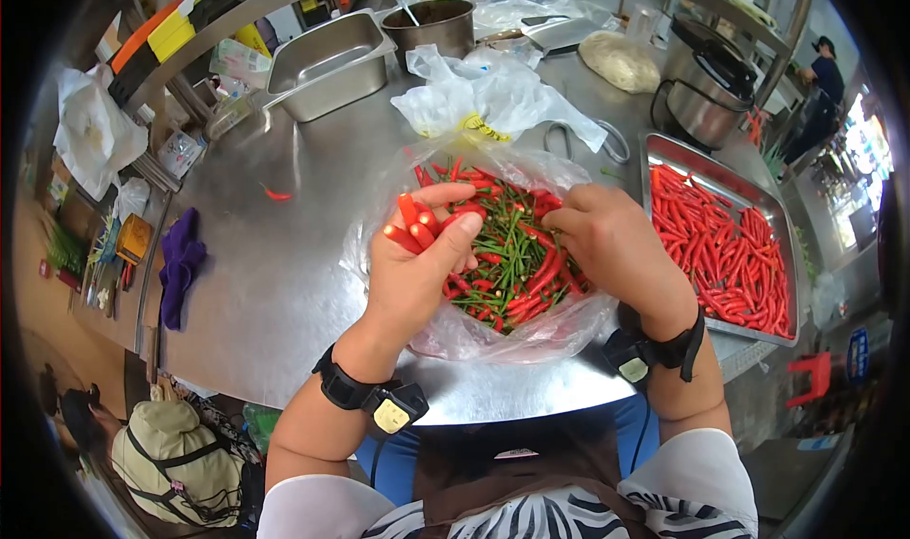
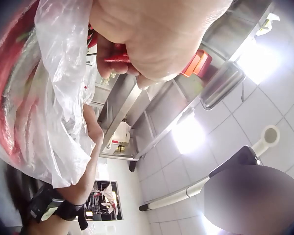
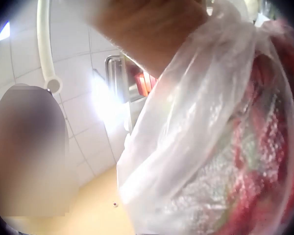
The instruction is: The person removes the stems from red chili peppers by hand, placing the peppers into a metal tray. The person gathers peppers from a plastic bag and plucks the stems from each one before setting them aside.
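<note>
Our left hand (image 1: 408, 272) grips chilies (image 1: 422, 235) over the bag (image 1: 512, 345), which probably catches drops; for right hand (image 1: 618, 242), we cannot tell the grip.

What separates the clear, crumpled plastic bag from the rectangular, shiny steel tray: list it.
The bag is limp and see-through; the tray is rigid and opaque.
The bag mixes red chillies with green stems; the tray's contents look almost entirely red.
Both hold many red chillies.
</note>
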A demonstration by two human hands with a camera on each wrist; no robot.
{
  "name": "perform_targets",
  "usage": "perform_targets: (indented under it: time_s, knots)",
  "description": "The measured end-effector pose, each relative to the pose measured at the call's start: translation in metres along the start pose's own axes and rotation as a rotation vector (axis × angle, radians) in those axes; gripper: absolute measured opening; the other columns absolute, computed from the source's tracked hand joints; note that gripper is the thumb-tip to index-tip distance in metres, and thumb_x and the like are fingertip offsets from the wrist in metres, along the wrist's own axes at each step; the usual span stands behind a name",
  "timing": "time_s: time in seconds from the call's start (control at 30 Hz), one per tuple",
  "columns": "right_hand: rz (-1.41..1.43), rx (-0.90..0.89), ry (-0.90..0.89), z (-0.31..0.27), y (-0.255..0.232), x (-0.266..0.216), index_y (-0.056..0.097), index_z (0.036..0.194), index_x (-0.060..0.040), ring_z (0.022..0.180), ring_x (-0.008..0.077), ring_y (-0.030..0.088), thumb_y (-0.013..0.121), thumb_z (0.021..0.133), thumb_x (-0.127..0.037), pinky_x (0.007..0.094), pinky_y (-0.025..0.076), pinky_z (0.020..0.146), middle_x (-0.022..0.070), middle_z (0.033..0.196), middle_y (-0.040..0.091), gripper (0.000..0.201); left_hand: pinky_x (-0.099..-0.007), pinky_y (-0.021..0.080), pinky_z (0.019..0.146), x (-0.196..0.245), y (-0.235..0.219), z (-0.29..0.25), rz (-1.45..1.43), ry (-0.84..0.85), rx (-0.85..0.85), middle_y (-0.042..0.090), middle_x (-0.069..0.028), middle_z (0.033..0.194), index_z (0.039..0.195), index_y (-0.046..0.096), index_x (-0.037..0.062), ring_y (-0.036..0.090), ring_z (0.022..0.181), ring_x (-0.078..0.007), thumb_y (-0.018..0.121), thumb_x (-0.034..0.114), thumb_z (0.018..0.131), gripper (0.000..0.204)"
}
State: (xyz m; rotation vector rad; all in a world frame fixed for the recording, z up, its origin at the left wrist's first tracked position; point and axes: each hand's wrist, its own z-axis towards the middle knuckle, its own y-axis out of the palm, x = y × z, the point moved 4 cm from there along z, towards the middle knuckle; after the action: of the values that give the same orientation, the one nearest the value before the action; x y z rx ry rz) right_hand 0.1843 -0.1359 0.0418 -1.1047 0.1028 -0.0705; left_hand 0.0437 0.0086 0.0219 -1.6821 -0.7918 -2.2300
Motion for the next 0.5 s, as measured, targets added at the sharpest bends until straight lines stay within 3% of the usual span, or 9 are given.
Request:
perform_targets:
  time_s: [0.1,0.17,0.2,0.27,0.33,0.43,0.5]
  knots:
    - [0.257,0.114,-0.004,0.005,-0.012,-0.003,0.067,0.093,-0.0046,0.071,0.0256,0.061,0.069,0.076,-0.004,0.0359,0.047,0.062,0.0109,0.079,0.059,0.017,-0.0229,0.049,0.062,-0.002,-0.001,0.0,0.135,-0.004,0.039,0.06,0.0005,0.076,0.104,0.061,0.0017,0.055,0.065,-0.007,0.064,0.009,0.092,0.014]
    - [0.653,0.218,0.185,0.004,-0.016,-0.009,0.064,0.096,-0.0021,0.065,0.0149,0.059,0.07,0.084,-0.005,0.0281,0.045,0.059,0.007,0.079,0.061,0.014,-0.022,0.047,0.065,-0.006,-0.002,-0.001,0.147,-0.03,-0.026,0.062,-0.0002,0.084,0.097,0.062,0.0015,0.055,0.072,-0.0057,0.065,0.011,0.092,0.011]
    - [0.653,0.218,0.184,0.004,-0.013,-0.015,0.064,0.096,-0.0021,0.065,0.0149,0.059,0.07,0.084,-0.005,0.0281,0.045,0.059,0.007,0.079,0.061,0.014,-0.022,0.047,0.065,-0.007,-0.001,-0.001,0.147,-0.029,-0.025,0.062,-0.0002,0.084,0.097,0.062,0.0015,0.055,0.072,-0.0057,0.065,0.011,0.092,0.011]
    - [1.283,0.187,0.364,0.002,0.006,-0.018,0.061,0.102,0.0006,0.066,0.0073,0.055,0.064,0.09,-0.004,0.0222,0.043,0.058,0.0035,0.079,0.06,0.013,-0.021,0.046,0.069,-0.005,0.006,0.0,0.113,0.068,-0.114,0.062,-0.0001,0.09,0.098,0.061,0.0015,0.054,0.078,-0.0038,0.066,0.011,0.092,0.013]
    - [1.328,0.193,0.34,0.002,0.009,-0.022,0.058,0.107,0.0022,0.069,0.0051,0.055,0.062,0.092,-0.005,0.0212,0.043,0.058,0.0013,0.079,0.059,0.017,-0.0206,0.045,0.07,-0.006,0.009,-0.004,0.131,0.027,-0.146,0.061,0.0007,0.091,0.099,0.06,0.0021,0.052,0.079,-0.0031,0.067,0.011,0.092,0.014]
    - [1.303,0.157,0.394,0.003,0.01,-0.024,0.061,0.099,0.0017,0.072,0.0071,0.057,0.063,0.092,-0.006,0.0236,0.044,0.061,0.0023,0.078,0.06,0.01,-0.0202,0.044,0.071,-0.009,0.008,-0.004,0.204,-0.017,-0.187,0.058,0.0022,0.089,0.102,0.06,0.0033,0.049,0.079,-0.0026,0.069,0.011,0.09,0.017]
    - [0.813,0.374,0.146,0.006,-0.002,-0.028,0.063,0.089,0.0014,0.073,0.009,0.056,0.063,0.091,-0.006,0.0279,0.044,0.063,0.0034,0.075,0.058,0.008,-0.0201,0.044,0.07,-0.007,0.007,-0.005,0.262,-0.022,-0.195,0.056,0.003,0.087,0.104,0.06,0.004,0.048,0.077,-0.0029,0.07,0.011,0.089,0.02]
